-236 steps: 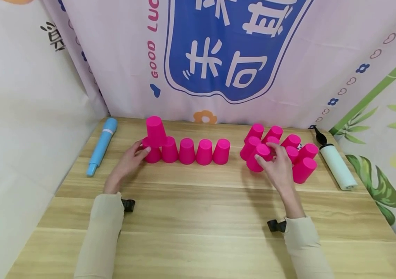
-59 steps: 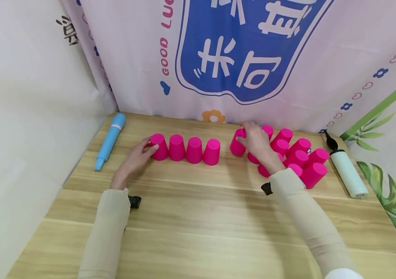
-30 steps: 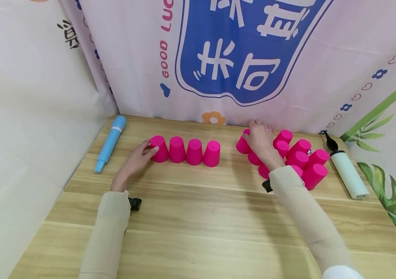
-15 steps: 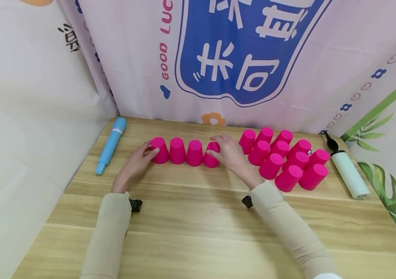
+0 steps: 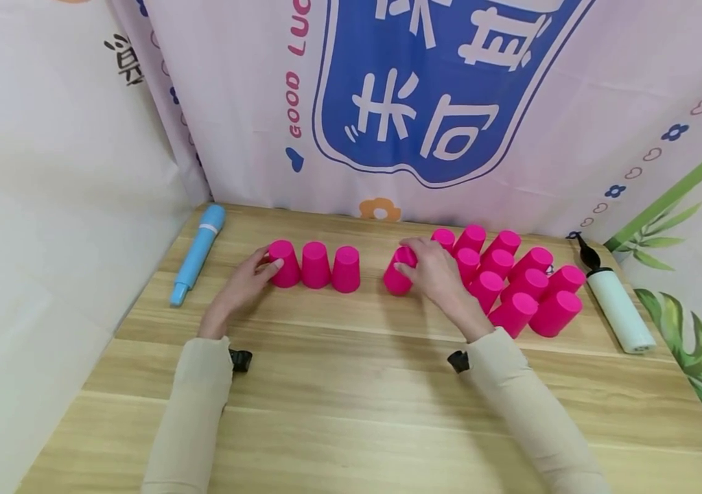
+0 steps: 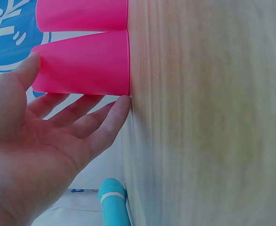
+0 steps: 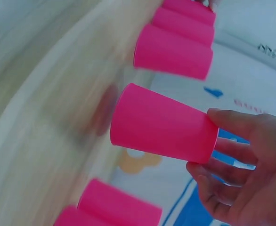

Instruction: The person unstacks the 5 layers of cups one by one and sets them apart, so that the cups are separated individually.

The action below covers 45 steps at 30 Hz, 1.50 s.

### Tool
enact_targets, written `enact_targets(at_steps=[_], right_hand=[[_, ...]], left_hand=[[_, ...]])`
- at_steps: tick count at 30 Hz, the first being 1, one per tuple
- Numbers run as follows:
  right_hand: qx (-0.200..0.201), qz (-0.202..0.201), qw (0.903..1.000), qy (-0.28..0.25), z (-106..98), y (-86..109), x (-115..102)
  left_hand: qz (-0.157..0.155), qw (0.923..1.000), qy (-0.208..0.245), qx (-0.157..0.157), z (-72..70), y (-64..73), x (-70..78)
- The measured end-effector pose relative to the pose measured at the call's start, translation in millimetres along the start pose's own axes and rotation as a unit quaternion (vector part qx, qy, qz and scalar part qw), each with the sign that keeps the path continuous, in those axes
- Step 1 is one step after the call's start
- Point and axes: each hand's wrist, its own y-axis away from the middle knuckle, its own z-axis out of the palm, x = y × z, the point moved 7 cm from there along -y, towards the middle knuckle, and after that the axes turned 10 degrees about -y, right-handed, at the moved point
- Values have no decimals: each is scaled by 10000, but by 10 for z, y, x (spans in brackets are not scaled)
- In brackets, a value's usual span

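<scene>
Three upside-down pink cups stand in a row at the left, where my left hand (image 5: 241, 285) holds the leftmost cup (image 5: 284, 265). In the left wrist view, the thumb lies on that cup (image 6: 84, 66) near its base and the fingers reach along its side. My right hand (image 5: 439, 276) grips another pink cup (image 5: 399, 272) near its base, thumb on one side and fingers on the other. The right wrist view has this cup (image 7: 161, 125) tilted and off the table, between the row's end cup (image 7: 173, 52) and the group at the right.
A group of several upside-down pink cups (image 5: 528, 283) stands at the back right. Beyond it lies a pale green hand pump (image 5: 620, 309) with a black end. A blue pump-like tube (image 5: 199, 254) lies at the far left. A printed curtain (image 5: 252, 103) hangs behind the table (image 5: 338, 398).
The row has shrunk from five cups with one on top to three. My right hand set a cup by the right group, then took the row's end cup and carried it right. The left hand stays put.
</scene>
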Motion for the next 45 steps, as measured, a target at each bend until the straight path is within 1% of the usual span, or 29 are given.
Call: enact_targets(at_steps=[4,8,15,25,30,32,34,36,38,40,42,45], right_hand=[[189,105,9997,62,-151,74,153],[241,148,9995,103,-225,131,258],[163,335,9992,122,-251,199,373],[193,323,9992,121,-234,220,468],[275,233,9992,183,-233,217,459],[473,53,9985,278,-250,213,405],[729,-255,9965,317,-257,193,296],[936,-607,9935,236,-230,149,139],[969,-915,9911,37,-154,88,-44],[787,-1154,9900,-181,-14,14,-211],[448,-1299,9901,-275,169,-70,-347],[-134,-1321,9908,-242,456,-178,-476]], left_hand=[[-22,10000,-55,17,-18,-10,-4],[-4,10000,-75,-1,-13,-6,-2],[-2,10000,-55,10,12,-4,-1],[2,10000,-23,11,18,7,-5],[7,10000,-78,20,11,3,-3],[-5,10000,-69,-13,11,-3,3],[-27,10000,-44,-40,2,-6,0],[-33,10000,-8,-45,-11,-10,0],[-21,10000,3,-30,-21,-15,-1],[7,10000,-13,-19,-23,-20,-2],[16,10000,-28,-13,-14,-23,-4],[36,10000,-55,-27,15,-24,-6]])
